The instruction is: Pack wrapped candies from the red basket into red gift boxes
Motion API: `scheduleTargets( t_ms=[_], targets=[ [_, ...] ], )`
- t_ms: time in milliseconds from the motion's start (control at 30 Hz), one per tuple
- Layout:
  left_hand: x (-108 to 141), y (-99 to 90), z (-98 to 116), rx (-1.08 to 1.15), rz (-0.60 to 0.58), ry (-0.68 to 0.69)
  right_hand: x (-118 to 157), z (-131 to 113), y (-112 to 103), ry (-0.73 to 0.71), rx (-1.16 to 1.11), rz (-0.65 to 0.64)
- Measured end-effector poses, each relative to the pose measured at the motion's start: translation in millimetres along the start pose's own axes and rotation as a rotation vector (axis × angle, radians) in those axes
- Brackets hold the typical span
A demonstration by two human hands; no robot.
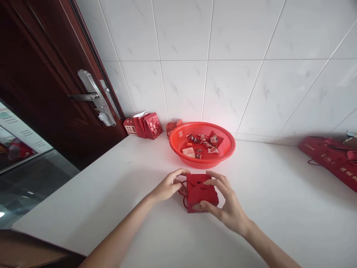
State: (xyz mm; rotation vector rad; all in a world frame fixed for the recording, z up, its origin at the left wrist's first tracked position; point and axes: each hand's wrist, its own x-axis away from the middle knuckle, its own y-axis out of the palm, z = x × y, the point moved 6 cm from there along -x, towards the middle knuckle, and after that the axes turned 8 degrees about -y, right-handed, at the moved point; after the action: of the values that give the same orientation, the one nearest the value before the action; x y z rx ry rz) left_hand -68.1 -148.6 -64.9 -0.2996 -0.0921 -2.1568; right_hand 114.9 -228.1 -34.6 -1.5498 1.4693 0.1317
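Note:
A small red gift box (203, 194) with a dark red cord and a patterned patch low on its front sits on the white table. My left hand (169, 186) grips its left side, the fingers curled at the cord loop and the box's edge. Across its right side lies my right hand (227, 199), with the thumb on the lower front and the fingers at the top and upper face. Just beyond the box stands a red plastic basket (202, 161) with wrapped sweets (203, 138) and small packets inside.
Folded red boxes (153, 126) lean by the tiled wall at the back left, and another red box (172, 126) stands behind the basket. Large red bags (330, 154) lie at the far right. A dark red door (52, 52) with a metal handle borders the table's left.

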Motion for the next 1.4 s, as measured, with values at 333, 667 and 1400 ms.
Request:
scheduleTargets(
  t_ms=[333,667,1400],
  targets=[
    [-5.5,5.9,-10.3,0.104,0.06,0.025,14.9,-14.3,-12.9,-0.22,0.128,0.184],
    [-6.6,9.5,-12.8,0.121,0.058,0.026,23.5,-14.3,-4.2,-0.272,0.115,0.137],
    [27.9,40.3,34.5,-0.558,0.399,0.624,19.3,-31.3,6.8,-0.28,0.041,0.073]
  ],
)
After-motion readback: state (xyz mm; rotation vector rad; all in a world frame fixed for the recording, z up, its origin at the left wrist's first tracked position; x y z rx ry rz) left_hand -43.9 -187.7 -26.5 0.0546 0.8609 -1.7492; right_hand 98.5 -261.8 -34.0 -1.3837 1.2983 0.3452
